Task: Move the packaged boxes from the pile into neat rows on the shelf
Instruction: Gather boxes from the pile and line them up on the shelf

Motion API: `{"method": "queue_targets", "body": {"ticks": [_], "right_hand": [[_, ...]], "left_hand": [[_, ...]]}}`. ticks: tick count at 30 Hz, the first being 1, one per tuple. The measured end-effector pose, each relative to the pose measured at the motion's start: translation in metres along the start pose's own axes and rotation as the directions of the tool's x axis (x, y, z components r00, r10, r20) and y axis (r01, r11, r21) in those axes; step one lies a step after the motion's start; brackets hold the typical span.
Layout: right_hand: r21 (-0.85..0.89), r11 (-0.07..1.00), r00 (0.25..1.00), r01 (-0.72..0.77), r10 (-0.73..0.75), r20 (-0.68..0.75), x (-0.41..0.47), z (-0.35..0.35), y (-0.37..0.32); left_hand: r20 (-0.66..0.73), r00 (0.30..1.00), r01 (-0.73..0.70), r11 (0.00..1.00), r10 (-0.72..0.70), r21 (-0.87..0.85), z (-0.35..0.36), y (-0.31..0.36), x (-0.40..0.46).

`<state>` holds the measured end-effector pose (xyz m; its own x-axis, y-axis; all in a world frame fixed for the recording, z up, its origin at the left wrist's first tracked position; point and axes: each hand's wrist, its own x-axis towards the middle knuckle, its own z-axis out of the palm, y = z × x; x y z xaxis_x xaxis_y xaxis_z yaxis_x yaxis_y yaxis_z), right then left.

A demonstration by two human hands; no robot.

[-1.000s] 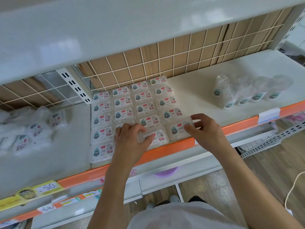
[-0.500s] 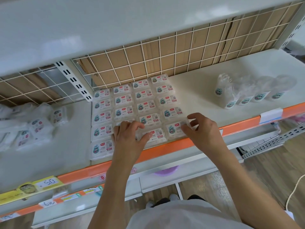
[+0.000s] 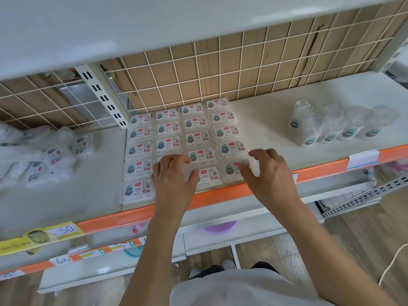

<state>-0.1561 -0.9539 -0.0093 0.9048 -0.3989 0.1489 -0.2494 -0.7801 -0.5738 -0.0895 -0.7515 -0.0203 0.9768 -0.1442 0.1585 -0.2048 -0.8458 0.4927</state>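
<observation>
Plastic-wrapped cups lie at right (labels facing forward); yellow price tag below left.

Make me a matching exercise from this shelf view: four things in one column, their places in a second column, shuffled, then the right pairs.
Things:
1. pile of packaged boxes
2. neat rows of boxes
3. wrapped cups
4. yellow price tag

Places:
A. right part of the shelf
B. front rail, lower left
C. left shelf section
D. middle, beside the slotted upright

Pairs: 1-C, 2-D, 3-A, 4-B
</observation>
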Motion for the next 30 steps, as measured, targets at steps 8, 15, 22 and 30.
{"method": "queue_targets", "body": {"ticks": [8,15,22,30], "right_hand": [[-0.011,0.949,0.916,0.316,-0.303,0.264,-0.007,-0.004,-0.058],[-0.004,0.853,0.725,0.523,-0.442,0.528,-0.017,0.025,-0.123],[0.06,0.792,0.615,0.607,-0.516,0.596,-0.05,0.072,-0.206],[0.148,0.761,0.55,0.631,-0.574,0.607,-0.112,0.148,-0.319]], "left_hand": [[-0.037,0.998,0.048,0.999,-0.047,0.026,-0.04,-0.027,-0.02],[-0.068,0.981,0.181,0.983,-0.179,0.022,-0.099,-0.081,-0.05],[-0.067,0.95,0.307,0.952,-0.306,-0.004,-0.155,-0.159,-0.095],[-0.029,0.927,0.376,0.926,-0.375,0.044,-0.235,-0.275,-0.134]]}}
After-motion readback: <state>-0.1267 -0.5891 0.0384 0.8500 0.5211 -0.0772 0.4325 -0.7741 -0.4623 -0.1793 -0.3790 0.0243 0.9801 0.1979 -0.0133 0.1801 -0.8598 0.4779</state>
